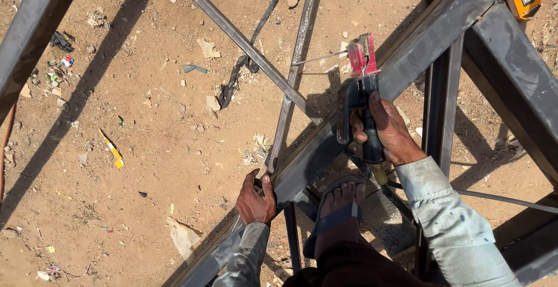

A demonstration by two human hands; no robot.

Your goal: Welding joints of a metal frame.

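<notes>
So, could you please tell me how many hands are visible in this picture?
2. The left hand grips the edge of the diagonal steel beam at lower centre. The right hand holds the welding electrode holder above that beam, right of centre.

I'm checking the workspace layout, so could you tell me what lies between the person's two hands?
In the head view, the slanted steel beam runs between the left hand and the right hand, which holds the electrode holder.
</notes>
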